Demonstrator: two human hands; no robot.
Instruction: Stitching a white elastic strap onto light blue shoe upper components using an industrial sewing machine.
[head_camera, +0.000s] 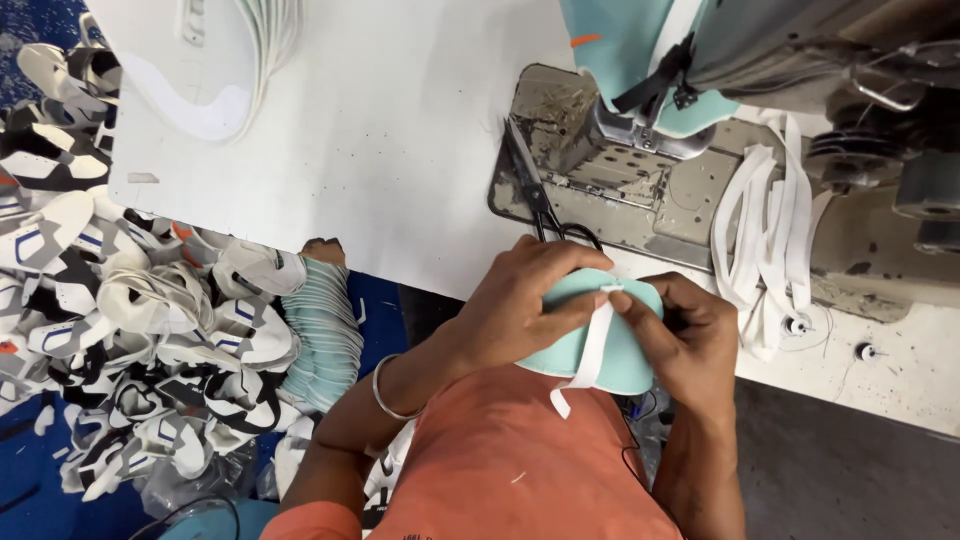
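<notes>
Mint-green foam piece (585, 335) is held at the table's (380, 130) near edge, just in front of the sewing machine (640, 150). It is gripped by the left hand (520, 305), fingers closed over its top. A white strap (592, 350) is pinched onto it by the right hand (680, 345). The strap could slide crooked if the pinch is loosened. Scissors (535, 190) lie close by, so fingers could be poked.

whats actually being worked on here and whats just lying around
In hand: mint piece, white strip, left hand, right hand.

Lying about: scissors, loose white strips, sewing machine, pile of shoe parts, stack of mint pieces.
</notes>
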